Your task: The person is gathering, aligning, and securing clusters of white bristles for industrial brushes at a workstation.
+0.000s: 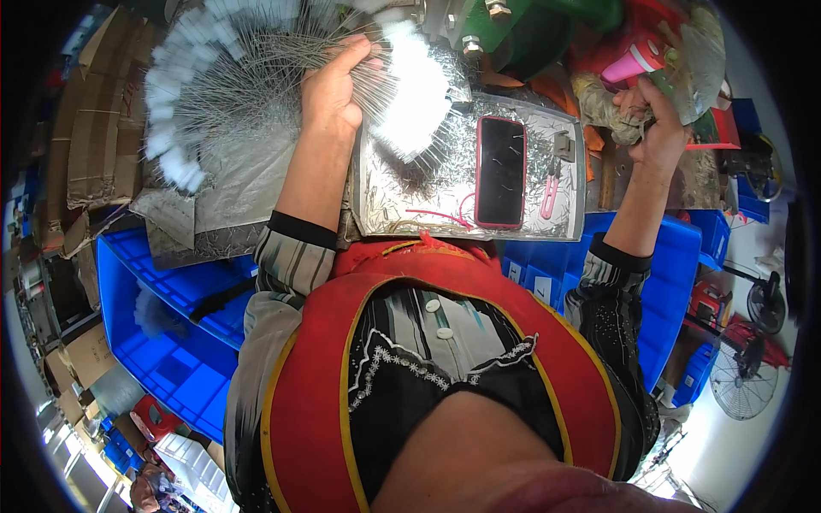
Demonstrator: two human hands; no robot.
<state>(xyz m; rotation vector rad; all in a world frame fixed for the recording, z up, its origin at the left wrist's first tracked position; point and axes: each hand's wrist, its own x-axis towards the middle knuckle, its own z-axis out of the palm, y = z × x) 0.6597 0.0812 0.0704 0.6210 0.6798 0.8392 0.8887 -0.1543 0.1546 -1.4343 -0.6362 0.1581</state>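
My left hand is closed around the thin metal stems of several white-tipped wire brushes. Many more such brushes lie fanned out in a large pile to its left, white tufts outward. At the far right, my right hand has curled fingers beside crumpled, pale plastic wrapping. What those fingers hold, if anything, is hidden. Just beyond them is a pink object with a white rim. Between my hands lies a shallow white tray strewn with short wire clippings.
In the tray are a red-cased phone, a pink-handled cutter and a small grey block. Green machinery with bolts stands behind it. Blue bins sit below the bench, cardboard at left, fans at right.
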